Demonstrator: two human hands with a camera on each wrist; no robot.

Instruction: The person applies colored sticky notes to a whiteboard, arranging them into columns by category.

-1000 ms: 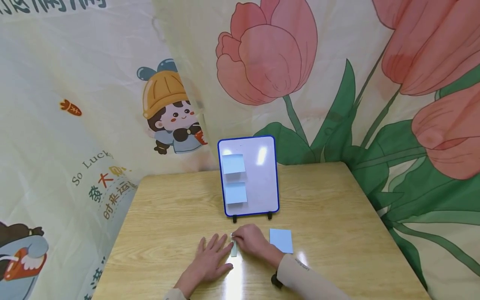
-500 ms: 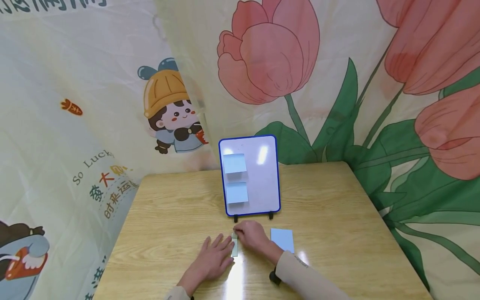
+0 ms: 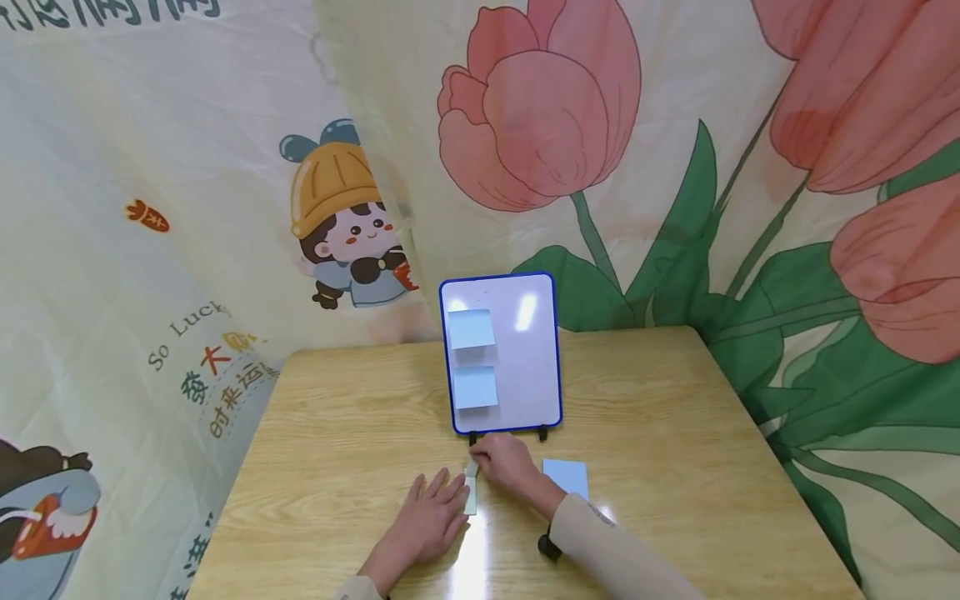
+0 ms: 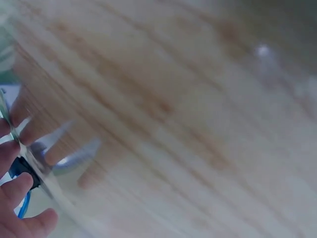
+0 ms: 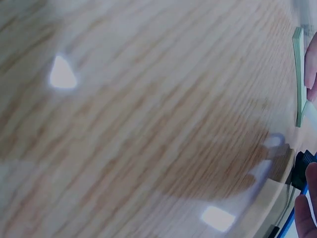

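On the tabletop [image 3: 345,417], just in front of the small whiteboard [image 3: 525,367], a narrow pale green pad [image 3: 471,498] lies between two hands. The right hand [image 3: 512,467], wrist bent inward, seems to be peeling up the top sheet [image 3: 472,468], pinching its far end; the next move likely calls for a gentle, steady pull. The left hand [image 3: 426,518] lies palm down, fingers spread, fingertips at the pad's edge.

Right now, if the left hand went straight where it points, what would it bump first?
Probably the pale-green sticky-note pad, right beside the left hand; the picture doesn't clearly show whether they touch.
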